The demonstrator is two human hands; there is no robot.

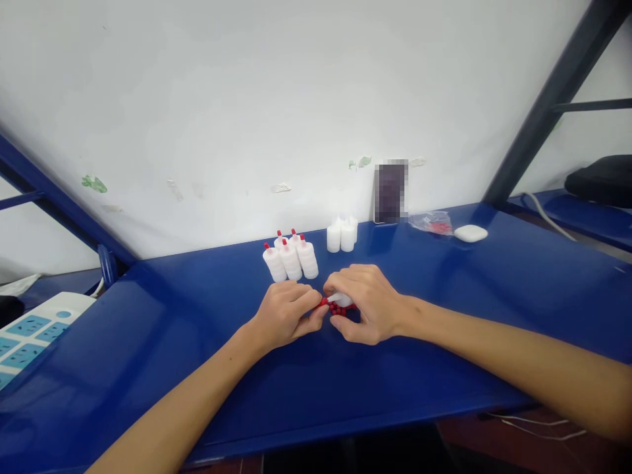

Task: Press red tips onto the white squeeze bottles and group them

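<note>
Between thumb and fingers, my left hand [291, 313] pinches a small red cap [323, 301]. My right hand [368, 303] is closed around a white squeeze bottle [342, 299], mostly hidden by the fingers, its nozzle pointing left. The nozzle's tip meets the red cap; how far it sits inside I cannot tell. Below the bottle, a little pile of red caps [338, 309] lies on the blue table. Behind my left hand stand several white bottles with red caps [290, 258]. Several white bottles without red caps [341, 235] stand farther back, to the right.
A phone with a blurred screen [390, 192] leans on the wall. To its right lie a clear plastic bag with red pieces [433, 224] and a white rounded case [471, 233]. A power strip [42, 336] is at the left. Metal posts slant up on both sides of the blue table [197, 375].
</note>
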